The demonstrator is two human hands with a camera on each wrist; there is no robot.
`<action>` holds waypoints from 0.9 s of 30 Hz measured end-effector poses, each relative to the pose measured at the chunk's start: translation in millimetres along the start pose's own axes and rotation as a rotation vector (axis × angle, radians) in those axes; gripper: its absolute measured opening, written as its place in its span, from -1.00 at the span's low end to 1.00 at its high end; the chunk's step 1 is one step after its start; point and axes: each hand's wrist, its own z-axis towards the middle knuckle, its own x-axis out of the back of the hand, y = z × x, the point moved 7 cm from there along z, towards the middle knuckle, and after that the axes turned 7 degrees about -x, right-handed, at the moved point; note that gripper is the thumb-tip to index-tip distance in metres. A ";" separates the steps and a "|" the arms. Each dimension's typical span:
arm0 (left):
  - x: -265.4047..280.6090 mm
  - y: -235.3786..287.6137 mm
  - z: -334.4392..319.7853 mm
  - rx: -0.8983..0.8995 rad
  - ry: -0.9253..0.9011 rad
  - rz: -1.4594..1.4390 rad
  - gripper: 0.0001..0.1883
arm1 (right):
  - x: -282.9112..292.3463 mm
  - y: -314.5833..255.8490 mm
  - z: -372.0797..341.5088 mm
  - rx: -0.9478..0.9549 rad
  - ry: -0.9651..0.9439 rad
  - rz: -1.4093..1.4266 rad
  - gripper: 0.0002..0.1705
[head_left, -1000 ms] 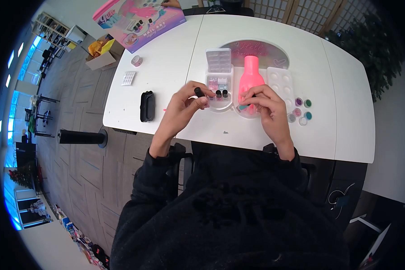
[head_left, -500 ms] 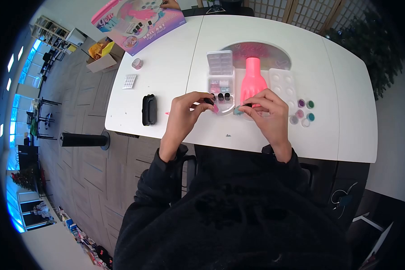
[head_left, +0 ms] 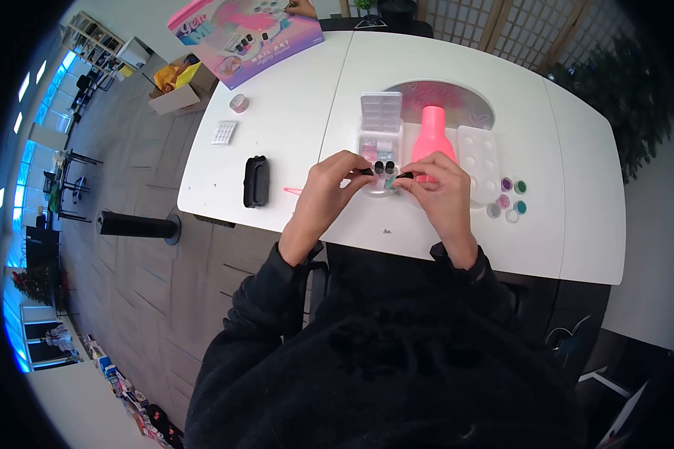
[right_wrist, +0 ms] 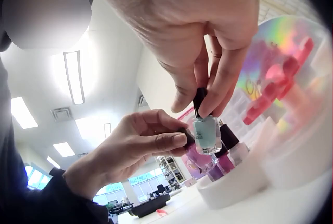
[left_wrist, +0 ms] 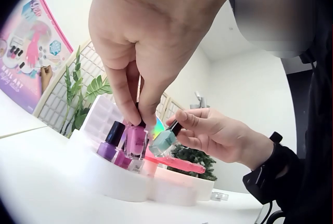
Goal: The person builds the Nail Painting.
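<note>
The left hand (left_wrist: 140, 42) pinches the black cap of a pink polish bottle (left_wrist: 137, 140) at the round front of the white tray (left_wrist: 117, 180). Between its thumb and fingers, the right hand (right_wrist: 192, 26) holds a mint polish bottle (right_wrist: 206, 134) by its black cap, slightly tilted in the left wrist view. A purple bottle (left_wrist: 108, 148) and other bottles stand in the tray beside the pink one. In the head view, the pink hand model (head_left: 431, 138) lies just beyond the right hand. Whether the pink bottle touches the tray, I cannot tell.
A palette (head_left: 478, 153) with round wells and several small glitter pots (head_left: 504, 201) lie at the right. Leftward are a black case (head_left: 256, 182), a pink strip (head_left: 292, 191), a white packet (head_left: 224, 132) and the colourful box (head_left: 258, 45).
The right hand has moved left with the mint bottle, away from the hand model toward the tray. The left hand and its pink bottle have come closer to it, over the tray's front.
</note>
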 end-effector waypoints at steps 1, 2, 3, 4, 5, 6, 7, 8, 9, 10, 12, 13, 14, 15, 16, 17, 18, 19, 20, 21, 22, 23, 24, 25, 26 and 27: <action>-1.4 0.3 -0.3 -0.013 -0.018 0.034 -0.74 | -2.5 0.2 0.8 0.019 -0.003 -0.059 -0.70; -2.5 1.0 -0.9 -0.028 -0.036 0.069 -0.74 | -4.8 0.6 1.0 0.039 -0.005 -0.117 -0.70; -2.3 1.4 -2.3 -0.036 -0.028 0.069 -0.74 | -7.3 2.6 0.6 0.049 -0.005 -0.122 -0.70; -2.9 2.0 -3.3 -0.051 -0.025 0.051 -0.75 | -10.9 5.3 1.1 0.054 -0.010 -0.094 -0.72; -3.9 3.1 -4.0 -0.069 -0.023 0.031 -0.76 | -13.3 7.0 1.7 0.060 -0.014 -0.067 -0.73; -4.1 2.5 -5.6 -0.064 -0.026 0.045 -0.78 | -15.9 7.3 1.5 0.069 -0.025 -0.129 -0.73; -3.6 2.8 -5.7 -0.082 -0.015 0.045 -0.78 | -17.0 6.1 1.7 0.087 -0.020 -0.136 -0.73; -3.7 1.8 -6.7 -0.082 -0.018 0.073 -0.78 | -19.8 6.8 1.3 0.076 -0.031 -0.130 -0.73; -4.0 0.8 -9.3 -0.075 -0.023 0.100 -0.78 | -23.2 9.2 -0.1 0.059 -0.047 -0.122 -0.73; -3.1 2.5 -10.2 -0.100 -0.011 0.116 -0.77 | -25.3 10.5 0.5 0.066 -0.044 -0.128 -0.70; -2.4 3.9 -11.3 -0.101 -0.013 0.130 -0.79 | -27.8 9.3 0.6 0.087 -0.034 -0.149 -0.69; -3.1 4.3 -12.4 -0.098 -0.024 0.142 -0.80 | -28.2 7.4 0.0 0.098 -0.020 -0.167 -0.68; -3.2 4.8 -13.1 -0.100 -0.016 0.146 -0.80 | -29.7 4.6 -0.4 0.106 -0.023 -0.168 -0.68; -4.2 4.6 -13.8 -0.105 -0.014 0.140 -0.81 | -30.6 3.0 -0.2 0.092 -0.003 -0.233 -0.67; -4.6 4.1 -14.3 -0.111 -0.011 0.135 -0.83 | -31.2 2.1 0.3 0.078 0.019 -0.298 -0.67; -4.5 3.4 -14.4 -0.115 -0.005 0.139 -0.83 | -32.6 2.3 1.1 0.086 0.018 -0.298 -0.67; -5.9 1.7 -14.8 -0.098 -0.004 0.146 -0.83 | -35.3 4.8 0.7 0.103 -0.006 -0.331 -0.67; -6.9 0.6 -14.7 -0.082 -0.004 0.153 -0.83 | -38.1 6.6 0.1 0.118 -0.030 -0.365 -0.66; -6.1 1.3 -14.1 -0.087 0.001 0.153 -0.83 | -39.1 6.2 0.1 0.140 -0.019 -0.379 -0.67; -5.5 3.0 -15.0 -0.105 -0.008 0.184 -0.82 | -39.0 6.6 0.8 0.145 -0.019 -0.383 -0.67; -5.5 4.3 -16.6 -0.118 -0.019 0.214 -0.81 | -38.8 7.6 0.3 0.137 -0.020 -0.399 -0.67; -5.2 4.1 -17.4 -0.117 -0.017 0.211 -0.81 | -38.7 8.6 -0.1 0.129 -0.022 -0.415 -0.66; -4.5 3.7 -18.7 -0.109 -0.008 0.197 -0.80 | -38.4 8.0 -1.0 0.126 -0.024 -0.417 -0.66; -2.8 4.6 -18.8 -0.103 -0.001 0.184 -0.79 | -37.4 6.0 -1.2 0.118 -0.019 -0.404 -0.66; -1.0 7.1 -19.1 -0.101 -0.006 0.182 -0.79 | -36.4 5.2 -2.4 0.107 -0.012 -0.390 -0.66; 2.6 10.8 -18.4 -0.105 0.012 0.149 -0.78 | -36.2 6.5 -3.9 0.101 -0.006 -0.391 -0.66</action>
